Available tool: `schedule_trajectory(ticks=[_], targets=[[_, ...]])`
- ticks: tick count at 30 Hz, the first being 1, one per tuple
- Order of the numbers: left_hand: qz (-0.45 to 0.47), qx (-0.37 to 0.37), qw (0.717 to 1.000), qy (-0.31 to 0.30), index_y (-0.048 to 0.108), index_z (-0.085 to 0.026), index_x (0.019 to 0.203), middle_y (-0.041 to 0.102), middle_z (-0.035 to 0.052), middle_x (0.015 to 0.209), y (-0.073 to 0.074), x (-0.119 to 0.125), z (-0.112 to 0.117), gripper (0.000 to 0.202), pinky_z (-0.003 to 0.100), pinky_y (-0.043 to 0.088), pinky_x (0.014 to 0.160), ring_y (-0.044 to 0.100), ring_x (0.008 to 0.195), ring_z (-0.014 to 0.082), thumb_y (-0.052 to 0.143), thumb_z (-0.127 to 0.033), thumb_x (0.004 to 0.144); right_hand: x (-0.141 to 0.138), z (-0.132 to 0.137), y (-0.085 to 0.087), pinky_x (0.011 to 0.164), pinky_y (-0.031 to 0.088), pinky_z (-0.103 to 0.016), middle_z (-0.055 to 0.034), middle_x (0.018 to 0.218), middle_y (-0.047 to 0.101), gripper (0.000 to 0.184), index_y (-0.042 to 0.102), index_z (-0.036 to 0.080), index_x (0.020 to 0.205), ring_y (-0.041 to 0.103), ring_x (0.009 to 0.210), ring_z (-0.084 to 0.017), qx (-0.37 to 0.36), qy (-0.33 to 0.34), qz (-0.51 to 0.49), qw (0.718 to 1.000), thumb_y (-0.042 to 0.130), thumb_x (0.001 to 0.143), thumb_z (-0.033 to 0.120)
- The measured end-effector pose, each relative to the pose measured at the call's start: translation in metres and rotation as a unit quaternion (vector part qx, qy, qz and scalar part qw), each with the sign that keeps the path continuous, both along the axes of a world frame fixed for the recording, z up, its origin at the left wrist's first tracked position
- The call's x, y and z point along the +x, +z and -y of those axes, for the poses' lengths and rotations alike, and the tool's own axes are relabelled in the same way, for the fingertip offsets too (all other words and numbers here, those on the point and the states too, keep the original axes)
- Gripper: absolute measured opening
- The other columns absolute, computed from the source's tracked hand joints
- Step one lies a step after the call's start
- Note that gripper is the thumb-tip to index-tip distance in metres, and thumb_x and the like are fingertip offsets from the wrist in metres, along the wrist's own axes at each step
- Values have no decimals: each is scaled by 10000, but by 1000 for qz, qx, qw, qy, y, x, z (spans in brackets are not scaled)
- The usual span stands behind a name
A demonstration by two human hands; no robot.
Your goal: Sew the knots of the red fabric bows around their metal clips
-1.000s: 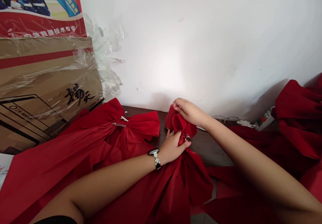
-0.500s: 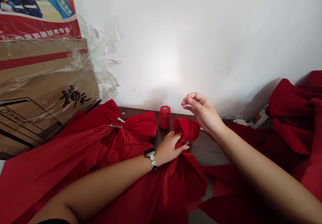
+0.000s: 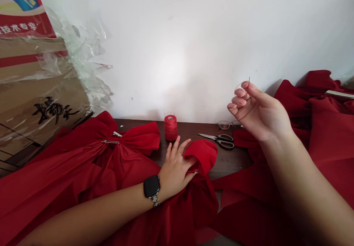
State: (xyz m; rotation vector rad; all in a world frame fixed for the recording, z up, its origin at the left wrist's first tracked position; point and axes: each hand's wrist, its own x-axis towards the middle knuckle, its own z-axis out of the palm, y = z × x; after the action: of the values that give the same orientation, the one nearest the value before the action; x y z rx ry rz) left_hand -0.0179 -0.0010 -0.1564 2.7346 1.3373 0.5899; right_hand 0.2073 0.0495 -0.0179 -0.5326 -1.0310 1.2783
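Out over the table's right side, my right hand (image 3: pixel 262 109) is raised. Thumb and forefinger pinch a sewing needle (image 3: pixel 249 80), its point upward, with a thin red thread looping beside the fingers. My left hand (image 3: pixel 175 168) lies on a red fabric bow (image 3: pixel 203 155). Its thumb and index finger close around the bow's gathered middle, while the other fingers stretch toward the spool. The index fingertip is partly hidden by the fabric. Just beyond stands a spool of red thread (image 3: pixel 171 128) with several needles stuck in its top.
Scissors (image 3: pixel 221 140) lie on the dark table near a pair of glasses (image 3: pixel 225 125). Another red bow with a metal clip (image 3: pixel 110 141) spreads out at left. Piled red fabric (image 3: pixel 329 128) covers the right side. A cardboard box (image 3: pixel 35 91) stands against the wall at left.
My right hand has moved up and right, away from the bow, with the needle now visible. My left hand has shifted on the bow, its outer fingers spreading. The view has turned right.
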Motion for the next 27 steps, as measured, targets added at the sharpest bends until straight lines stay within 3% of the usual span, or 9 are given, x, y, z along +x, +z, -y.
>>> schedule_trajectory(ticks=[2,4,7,10,12,14,17,20,27], targets=[[-28,-1,1000,-4,618,-270,1155,197,134,1581,3,1,4,307,679,262,1085,152,1449,442,613,-287,849,4,2,3,637,490,-202,28,759,508,121,565,240,756,446,571,-72,10,-13,16,1000,581,876,242],[-69,-16,997,-2,598,-272,1171,199,156,1583,7,3,8,317,684,321,1041,296,1405,432,608,-273,854,5,2,3,628,481,-223,22,761,511,123,558,243,749,448,577,-83,16,-16,37,999,591,866,252],[-138,-38,990,4,574,-258,1181,346,208,1515,15,7,15,320,647,423,958,573,1188,364,591,-240,861,3,2,2,616,466,-247,15,752,506,137,543,240,735,452,585,-95,19,-18,61,998,603,857,258],[-174,-16,984,17,593,-266,1159,518,213,1372,18,10,23,300,515,523,795,662,946,303,546,-185,874,1,-1,-1,633,466,-262,6,763,500,144,521,238,737,460,607,-107,19,-16,80,996,606,849,272],[-173,4,985,-6,625,-280,1109,600,172,1254,17,11,28,255,421,523,742,641,910,264,522,-191,893,-1,-2,-2,640,467,-268,0,774,499,144,506,241,750,460,618,-115,14,-17,98,995,603,845,289],[-148,23,987,-60,654,-291,1069,614,139,1213,14,11,28,215,429,510,803,596,1017,276,525,-235,906,-5,-2,-4,629,465,-264,-2,771,491,147,495,240,757,448,613,-116,0,-14,104,994,595,848,300],[-89,44,988,-122,647,-325,1139,530,102,1364,8,8,23,261,641,370,1004,342,1341,408,571,-296,891,-13,-2,-9,609,453,-246,11,751,470,151,488,230,753,414,585,-102,-34,20,76,996,590,850,282],[-65,30,987,-145,626,-329,1188,439,57,1472,6,6,15,313,778,191,1046,54,1437,486,593,-321,877,-23,-1,-15,592,442,-232,28,729,455,149,492,219,760,382,557,-87,-73,76,34,994,609,840,263],[-37,-6,984,-177,713,-257,1036,328,106,1542,11,8,7,212,704,222,1104,91,1457,454,605,-316,864,-43,6,-26,567,449,-223,34,708,442,131,495,206,790,349,539,-80,-127,154,4,980,609,837,250]])
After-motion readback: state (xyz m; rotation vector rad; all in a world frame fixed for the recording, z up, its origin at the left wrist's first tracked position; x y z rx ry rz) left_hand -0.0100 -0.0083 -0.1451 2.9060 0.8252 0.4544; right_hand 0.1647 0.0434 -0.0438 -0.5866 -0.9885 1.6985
